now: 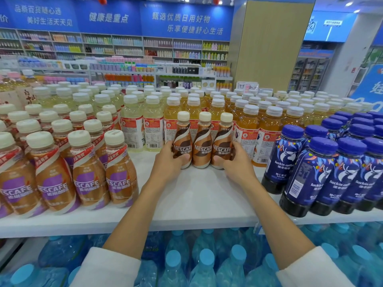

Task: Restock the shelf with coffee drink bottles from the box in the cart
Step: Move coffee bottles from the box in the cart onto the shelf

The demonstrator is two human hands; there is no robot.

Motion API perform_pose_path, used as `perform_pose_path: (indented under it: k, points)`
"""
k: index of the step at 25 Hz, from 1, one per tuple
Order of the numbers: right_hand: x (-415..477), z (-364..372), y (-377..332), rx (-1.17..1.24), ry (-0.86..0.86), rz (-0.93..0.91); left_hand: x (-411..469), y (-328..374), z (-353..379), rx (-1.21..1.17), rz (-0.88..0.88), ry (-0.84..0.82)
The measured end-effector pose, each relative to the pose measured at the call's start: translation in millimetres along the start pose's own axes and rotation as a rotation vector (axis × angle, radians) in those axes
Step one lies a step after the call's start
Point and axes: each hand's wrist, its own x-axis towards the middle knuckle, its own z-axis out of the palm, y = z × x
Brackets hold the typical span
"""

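Three brown Nescafé coffee bottles stood upright in a touching row on the white shelf, well back from its front edge. The left grip curled around the leftmost bottle and the right grip around the rightmost. Purple-labelled bottles stood toward the shelf's left end, blue bottles toward its right end, and tea bottles behind.

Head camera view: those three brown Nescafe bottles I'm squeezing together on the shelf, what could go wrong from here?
1. The middle bottle is gripped by neither hand. The left hand holds the left bottle and the right hand the right bottle, so it could slip or tip if the squeeze eases.
2. The tea bottles stand close behind; pushing further back may knock them.
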Motion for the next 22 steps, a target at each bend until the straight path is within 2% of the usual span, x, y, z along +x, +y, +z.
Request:
perform_pose_path:
  k: [11, 22]
  points:
    - [0.0, 1.0, 0.0, 0.017, -0.042, -0.002, 2.9, -1.3, -9.5, 0.012, -0.008, -0.014]
    - [-7.6, 4.9, 3.6, 0.020, -0.013, -0.036, -5.7, -8.2, -12.6, 0.031, 0.016, 0.001]
